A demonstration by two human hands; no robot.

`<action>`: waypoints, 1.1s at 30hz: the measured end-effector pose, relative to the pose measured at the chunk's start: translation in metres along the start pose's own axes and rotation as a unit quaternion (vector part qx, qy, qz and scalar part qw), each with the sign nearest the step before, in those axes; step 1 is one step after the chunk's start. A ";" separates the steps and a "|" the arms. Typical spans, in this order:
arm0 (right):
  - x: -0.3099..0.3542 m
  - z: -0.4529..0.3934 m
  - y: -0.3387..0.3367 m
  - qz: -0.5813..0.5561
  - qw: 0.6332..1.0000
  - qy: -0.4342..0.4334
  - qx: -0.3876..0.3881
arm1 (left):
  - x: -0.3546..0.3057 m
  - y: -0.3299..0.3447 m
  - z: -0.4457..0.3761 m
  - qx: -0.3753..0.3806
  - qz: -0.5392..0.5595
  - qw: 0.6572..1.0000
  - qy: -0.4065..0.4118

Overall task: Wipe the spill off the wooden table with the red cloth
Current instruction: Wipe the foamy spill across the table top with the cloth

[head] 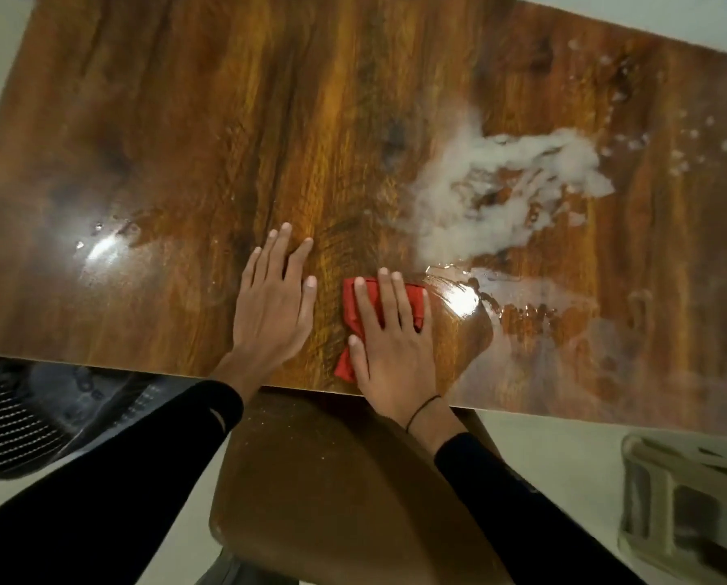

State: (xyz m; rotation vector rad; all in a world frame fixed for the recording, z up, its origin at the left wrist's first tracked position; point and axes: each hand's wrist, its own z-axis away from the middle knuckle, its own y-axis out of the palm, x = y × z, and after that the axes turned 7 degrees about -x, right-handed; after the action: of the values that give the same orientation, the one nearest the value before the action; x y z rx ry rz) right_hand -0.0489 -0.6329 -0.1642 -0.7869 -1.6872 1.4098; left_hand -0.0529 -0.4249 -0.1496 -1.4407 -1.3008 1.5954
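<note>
A glossy wooden table (209, 120) fills the view. A white foamy spill (496, 187) spreads over its right half, with clear wet streaks (534, 314) below it near the front edge. The red cloth (414, 299) lies crumpled on the table just left of the wet streaks. My right hand (395, 344) presses flat on the cloth with straight, spread fingers, covering most of it. My left hand (275, 306) rests flat on bare wood beside the cloth, its fingers straight.
Small droplets (686, 137) dot the table's far right. A little wet patch (116, 230) glints at the left. A brown chair seat (336, 479) stands under the front edge, a dark slatted object (19, 420) at lower left, a pale stool (691, 500) at lower right.
</note>
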 end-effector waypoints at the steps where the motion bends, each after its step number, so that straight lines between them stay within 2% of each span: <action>1: -0.010 0.004 -0.003 -0.004 0.999 -0.050 0.011 | -0.001 0.000 0.000 -0.004 -0.003 1.000 -0.001; 4: -0.053 0.016 -0.011 0.002 0.986 -0.161 0.041 | -0.020 0.004 0.003 -0.003 -0.006 1.000 0.003; 6: -0.085 0.021 -0.016 0.013 0.982 -0.183 0.049 | -0.032 0.007 0.008 0.027 -0.011 0.999 0.025; 8: -0.116 0.020 -0.021 0.034 0.984 -0.170 0.048 | -0.035 0.009 0.012 0.053 -0.027 0.997 0.044; 11: -0.155 0.012 -0.028 0.034 0.997 -0.066 0.034 | -0.030 0.011 0.012 0.054 -0.039 0.997 0.044; 14: -0.160 0.017 -0.034 0.032 0.994 0.103 0.010 | -0.027 0.013 0.013 0.047 -0.034 0.997 0.047; 16: -0.143 0.022 -0.032 0.042 0.970 0.240 -0.023 | -0.027 0.014 0.012 0.044 -0.039 0.997 0.050; 18: -0.115 0.023 -0.029 0.042 0.927 0.370 -0.054 | -0.028 0.015 0.013 0.042 -0.049 0.996 0.054; 20: -0.090 0.019 -0.023 0.035 0.893 0.444 -0.069 | -0.029 0.017 0.014 0.042 -0.059 0.996 0.059; 22: -0.074 0.011 -0.019 0.032 0.882 0.467 -0.062 | -0.028 0.018 0.014 0.042 -0.067 0.995 0.064; 24: -0.065 0.002 -0.016 0.034 0.891 0.450 -0.054 | -0.028 0.020 0.014 0.041 -0.072 0.994 0.065; 26: -0.055 -0.008 -0.012 0.032 0.918 0.391 -0.055 | -0.028 0.023 0.013 0.038 -0.071 0.995 0.062; 30: -0.040 -0.014 -0.005 0.003 0.981 0.191 -0.034 | -0.024 0.024 0.014 0.028 -0.051 0.996 0.066; 33: -0.052 0.004 -0.006 -0.015 0.999 0.033 -0.006 | -0.023 0.023 0.014 0.028 -0.013 0.997 0.064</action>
State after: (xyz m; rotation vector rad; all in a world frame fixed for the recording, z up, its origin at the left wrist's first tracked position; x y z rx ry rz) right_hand -0.0258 -0.6801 -0.1675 -0.8026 -1.6517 1.3412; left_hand -0.0577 -0.4565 -0.1637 -1.4598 -1.1871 1.4853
